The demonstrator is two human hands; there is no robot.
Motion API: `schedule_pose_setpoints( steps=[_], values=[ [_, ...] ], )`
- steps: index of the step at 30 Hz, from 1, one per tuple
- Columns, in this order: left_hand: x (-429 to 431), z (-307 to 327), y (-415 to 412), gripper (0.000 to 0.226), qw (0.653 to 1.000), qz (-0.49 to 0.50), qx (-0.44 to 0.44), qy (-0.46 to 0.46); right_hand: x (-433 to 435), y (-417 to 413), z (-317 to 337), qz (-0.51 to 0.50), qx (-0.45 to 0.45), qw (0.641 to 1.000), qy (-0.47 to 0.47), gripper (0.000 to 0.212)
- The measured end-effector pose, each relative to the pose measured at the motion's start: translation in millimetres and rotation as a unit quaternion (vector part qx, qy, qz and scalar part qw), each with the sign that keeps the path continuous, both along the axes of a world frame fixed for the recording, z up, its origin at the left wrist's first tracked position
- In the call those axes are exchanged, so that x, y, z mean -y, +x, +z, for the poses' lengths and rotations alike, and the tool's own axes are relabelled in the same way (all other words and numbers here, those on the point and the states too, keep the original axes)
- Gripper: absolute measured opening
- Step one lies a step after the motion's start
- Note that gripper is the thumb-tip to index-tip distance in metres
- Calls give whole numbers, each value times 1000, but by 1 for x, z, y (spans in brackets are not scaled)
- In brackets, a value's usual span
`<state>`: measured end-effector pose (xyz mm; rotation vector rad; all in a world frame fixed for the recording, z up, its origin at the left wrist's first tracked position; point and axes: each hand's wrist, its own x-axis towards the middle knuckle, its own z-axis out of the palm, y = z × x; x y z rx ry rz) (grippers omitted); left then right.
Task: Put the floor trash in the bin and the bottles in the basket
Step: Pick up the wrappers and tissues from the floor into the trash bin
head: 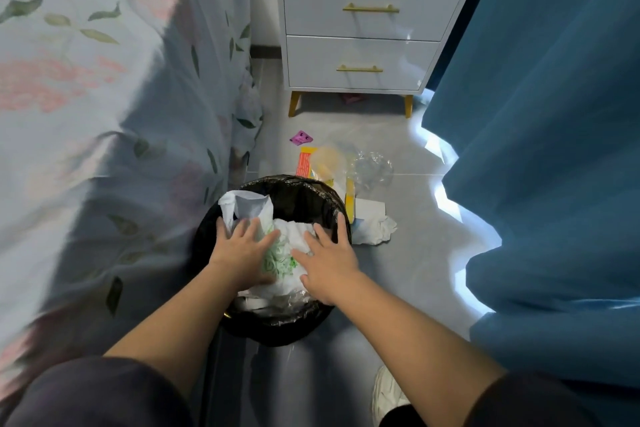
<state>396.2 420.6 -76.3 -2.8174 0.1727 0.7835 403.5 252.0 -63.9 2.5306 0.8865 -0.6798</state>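
"Where did the trash lie, reading from the left?"

"In the lower middle of the frame, the black-lined bin [277,326] was heaped with white bags and paper [294,236]. The left hand [242,250] lay flat on the heap, fingers spread. The right hand [330,263] lay just beside it, also spread and pinching nothing."

"How would that heap handle?"

"It looked light, soft and springy. It would probably puff back up, so broad palm pressure suited it."

"And right of the bin?"

"On the floor lay a purple scrap [300,138], an orange wrapper [305,163], a clear plastic bag [372,166] and crumpled white paper [375,229]. All looked thin and nearly weightless, so a pinch at a fold should lift each. No bottle or basket showed."
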Motion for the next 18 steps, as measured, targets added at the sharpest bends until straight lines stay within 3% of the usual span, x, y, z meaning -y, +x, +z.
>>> schedule_pose_setpoints(
  steps=[6, 10, 14, 18],
  values=[
    [9, -23, 3, 87, 998, 2, -50, 42, -12, 7, -21, 23, -10, 995, -94, 58],
    [13, -25, 4, 87, 998, 10, -52, 43, -11, 10, -20, 16, -27, 995, -93, 56],
    [14, -13, -1, 91, 997, 62, 42, 15, 3, 7, -3, -23, -14, 998, 51, 54],
    [10, 7, -18, 86, 985, 109, 129, -37, 20, 2, 12, -110, 1, 973, 201, 52]
  ],
)
